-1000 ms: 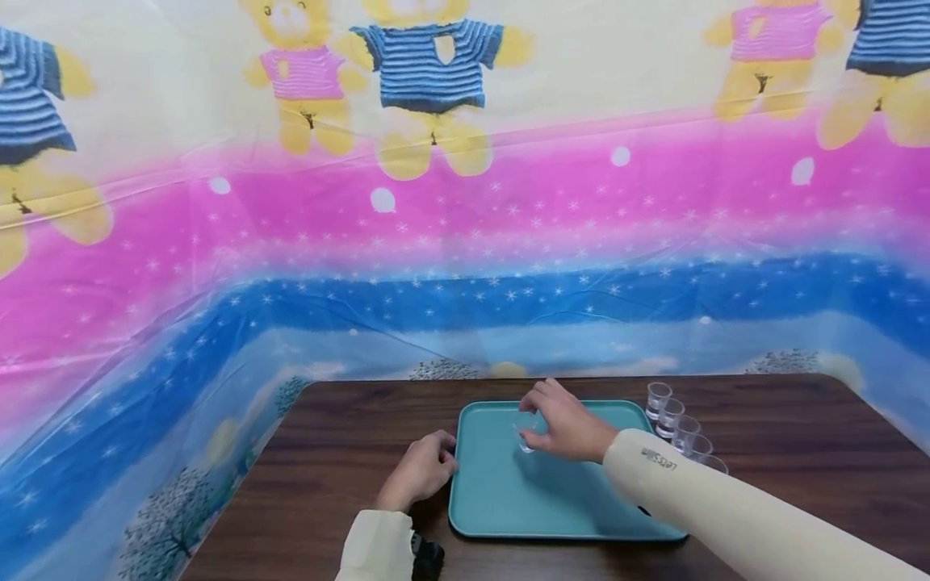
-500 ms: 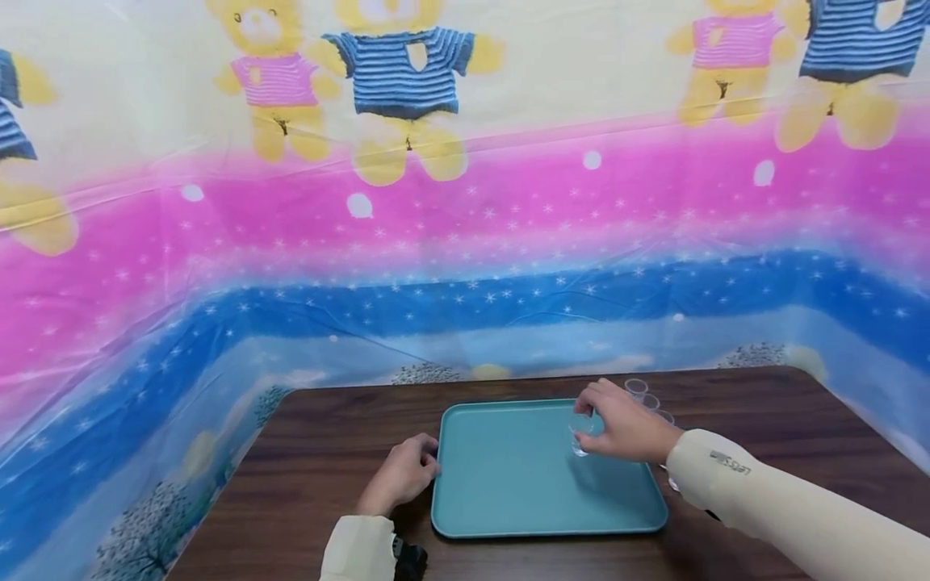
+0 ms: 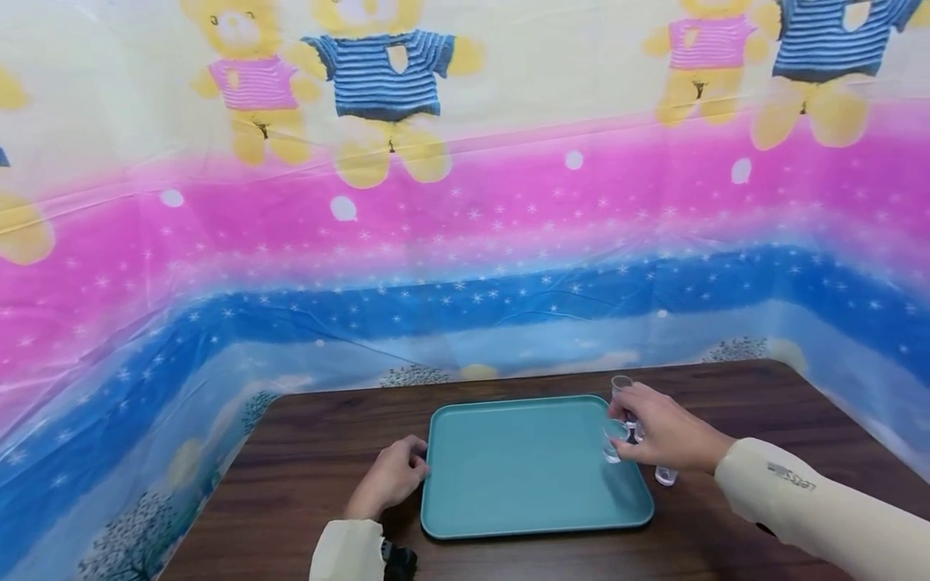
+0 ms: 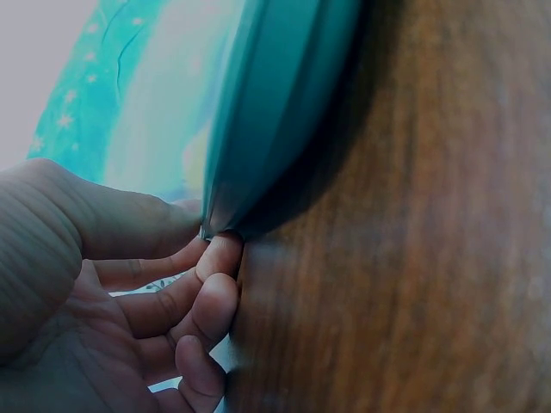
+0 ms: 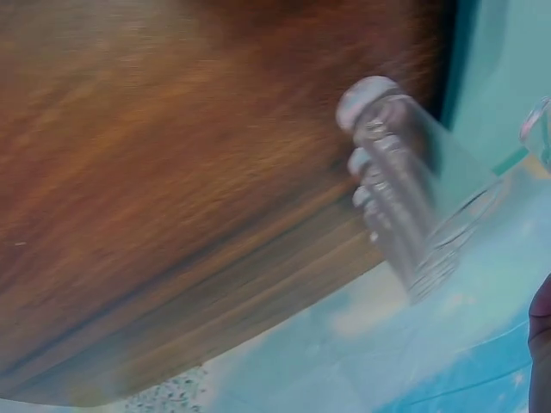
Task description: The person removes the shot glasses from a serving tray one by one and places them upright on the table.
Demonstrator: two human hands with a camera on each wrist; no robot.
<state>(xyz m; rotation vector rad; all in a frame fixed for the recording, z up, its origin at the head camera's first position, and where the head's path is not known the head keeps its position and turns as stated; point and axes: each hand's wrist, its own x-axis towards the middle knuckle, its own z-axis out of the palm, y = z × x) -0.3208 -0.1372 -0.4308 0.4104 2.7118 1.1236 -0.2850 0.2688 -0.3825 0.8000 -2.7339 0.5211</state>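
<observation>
A teal rectangular tray lies on the table. At its left edge is my left hand; in the left wrist view the thumb is on one side of the tray rim and curled fingers are on the other. My right hand pinches a small clear shot glass by its upper part, over the tray's right side. Only a sliver of that glass and a fingertip enter the right wrist view. Beside the tray, similar shot glasses stand in a row, partly hidden by the right hand in the head view.
The dark wood-grain table extends past both sides of the tray. A printed cloth with bears, pink and blue bands hangs behind and around it. The far glass stands close to the tray's back right corner.
My right hand has carried the shot glass rightward across the tray to near its right edge. The left hand stays at the left rim. The head view has turned slightly right.
</observation>
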